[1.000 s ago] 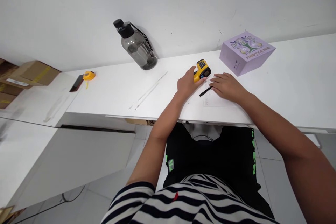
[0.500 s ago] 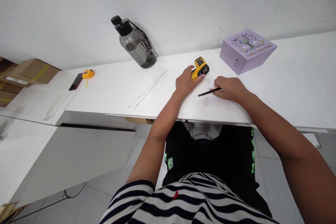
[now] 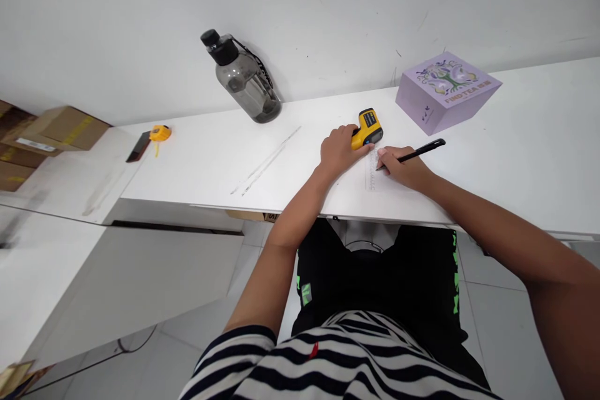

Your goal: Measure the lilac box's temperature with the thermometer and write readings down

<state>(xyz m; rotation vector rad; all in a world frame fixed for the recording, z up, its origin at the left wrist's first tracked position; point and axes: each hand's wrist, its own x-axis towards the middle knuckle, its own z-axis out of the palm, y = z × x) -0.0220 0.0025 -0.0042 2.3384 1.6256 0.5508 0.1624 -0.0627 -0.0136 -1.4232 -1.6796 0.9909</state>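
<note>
My left hand (image 3: 338, 150) is closed around the handle of a yellow-and-black infrared thermometer (image 3: 370, 127), which lies low over the white desk. Its thumb points toward a pale patch of handwriting (image 3: 370, 178), perhaps on a thin sheet whose edges barely show. In my right hand (image 3: 404, 167) a black pen (image 3: 424, 149) is pinched, its upper end slanting up to the right. The pen's point is down at the writing, partly hidden by the fingers.
A purple tea box (image 3: 445, 90) stands at the back right. Against the wall sits a grey water bottle (image 3: 248, 84). Farther left lie a yellow tape measure (image 3: 160, 133) and a dark flat object (image 3: 139, 147), near cardboard boxes (image 3: 68, 128). Dark streaks (image 3: 267, 162) mark the desk.
The pen has turned round in my right hand, from pointing left to tip-down at the writing. The infrared thermometer and left hand have shifted slightly right and nearer.
</note>
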